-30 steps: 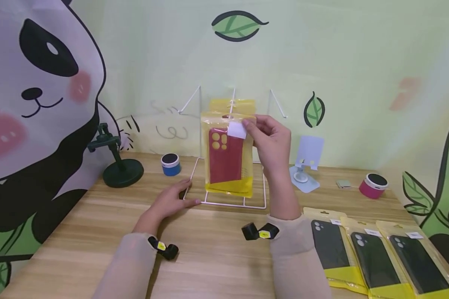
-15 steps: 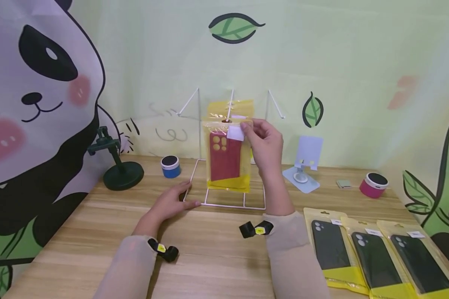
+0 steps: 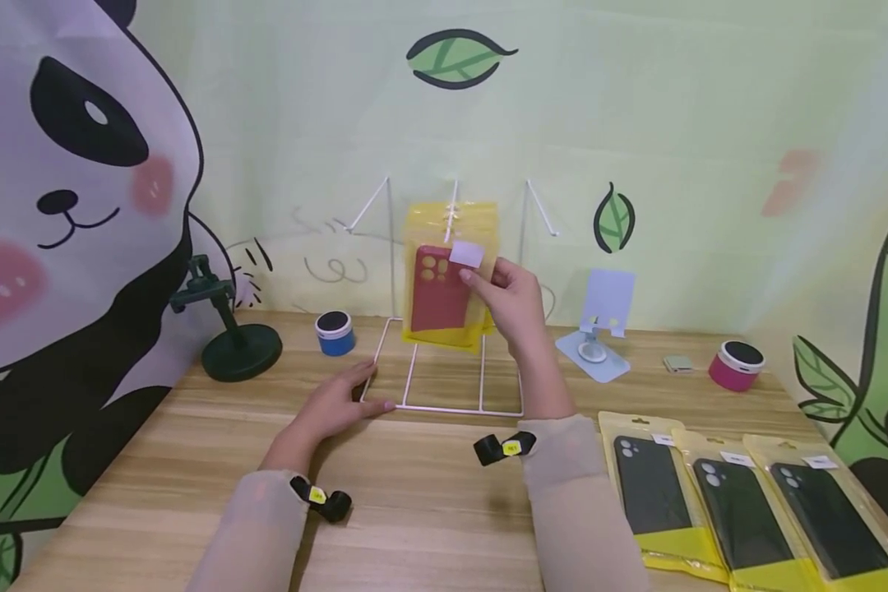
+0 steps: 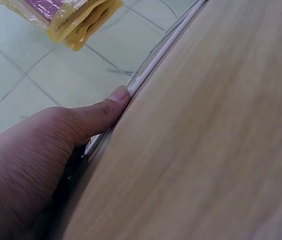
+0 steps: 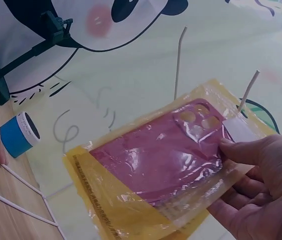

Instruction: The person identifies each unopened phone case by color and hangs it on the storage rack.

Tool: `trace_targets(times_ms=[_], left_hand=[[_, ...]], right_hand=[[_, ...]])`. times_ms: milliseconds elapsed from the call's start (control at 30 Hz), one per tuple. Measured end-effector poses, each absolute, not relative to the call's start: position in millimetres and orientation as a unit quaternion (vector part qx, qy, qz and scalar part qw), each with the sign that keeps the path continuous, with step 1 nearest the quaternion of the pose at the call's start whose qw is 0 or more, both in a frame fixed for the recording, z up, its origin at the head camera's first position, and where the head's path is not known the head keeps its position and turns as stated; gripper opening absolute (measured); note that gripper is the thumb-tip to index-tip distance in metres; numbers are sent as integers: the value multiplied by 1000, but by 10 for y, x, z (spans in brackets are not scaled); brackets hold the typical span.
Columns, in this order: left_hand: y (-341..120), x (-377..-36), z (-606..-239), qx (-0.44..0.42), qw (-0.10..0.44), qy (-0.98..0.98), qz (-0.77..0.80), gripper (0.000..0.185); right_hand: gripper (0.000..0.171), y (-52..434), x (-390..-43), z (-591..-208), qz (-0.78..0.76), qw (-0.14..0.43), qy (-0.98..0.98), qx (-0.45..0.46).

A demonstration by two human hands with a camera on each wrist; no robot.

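A red phone case in a clear-and-yellow packet (image 3: 441,289) hangs at the middle prong of a white wire rack (image 3: 444,408). My right hand (image 3: 516,302) pinches the packet's right edge, thumb in front below the white label, fingers curled behind. In the right wrist view, the prong's tip (image 5: 250,89) sticks out past the top of the packet (image 5: 155,155). Other yellow packets (image 4: 78,30) are layered behind it in the left wrist view. My left hand (image 3: 333,401) rests on the rack's front left corner, its thumb straight along the front wire (image 4: 155,57).
Three packets with dark phone cases (image 3: 740,510) lie at the front right. A blue round speaker (image 3: 335,335) and dark green stand (image 3: 241,349) are at the left. Right of the rack stand a light blue phone stand (image 3: 608,304) and a pink speaker (image 3: 737,367).
My right hand has pushed the red case's packet back along the middle prong towards the packets behind, and its grip now sits lower on the packet's edge. My left hand has stayed put.
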State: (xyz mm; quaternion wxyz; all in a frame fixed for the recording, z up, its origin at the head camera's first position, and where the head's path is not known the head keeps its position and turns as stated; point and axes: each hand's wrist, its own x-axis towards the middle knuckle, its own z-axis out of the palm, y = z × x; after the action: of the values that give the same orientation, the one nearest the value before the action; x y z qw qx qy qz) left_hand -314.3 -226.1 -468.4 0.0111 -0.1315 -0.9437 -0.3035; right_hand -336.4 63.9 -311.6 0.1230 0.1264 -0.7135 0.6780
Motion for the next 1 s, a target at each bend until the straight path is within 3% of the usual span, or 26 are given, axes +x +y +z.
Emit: trace_targets(times_ms=[233,367,600,867,1000], left_hand=[[-2175,-3182,-4709,-133,11,-944,-301,93],[-2170,-3178,-4713,-130,5,-944,-303,94],[-2234,-3167,-4740,-135,17,-945,-298,96],[-2218,-3167,-4717,-137,17,-947,-291,93],[-2203,-3147,-4712,-141,21,-947,-289,93]], right_hand=[[28,729,-3354,-3109,673,166,-711,114],[31,819,-3313,-3094,655,155,-730,122],[44,1302,-3113,-3109,541,81,-821,164],[39,2486,-2783,-3451,310,-36,-913,261],[40,3132,-2701,-3737,250,-80,-935,240]])
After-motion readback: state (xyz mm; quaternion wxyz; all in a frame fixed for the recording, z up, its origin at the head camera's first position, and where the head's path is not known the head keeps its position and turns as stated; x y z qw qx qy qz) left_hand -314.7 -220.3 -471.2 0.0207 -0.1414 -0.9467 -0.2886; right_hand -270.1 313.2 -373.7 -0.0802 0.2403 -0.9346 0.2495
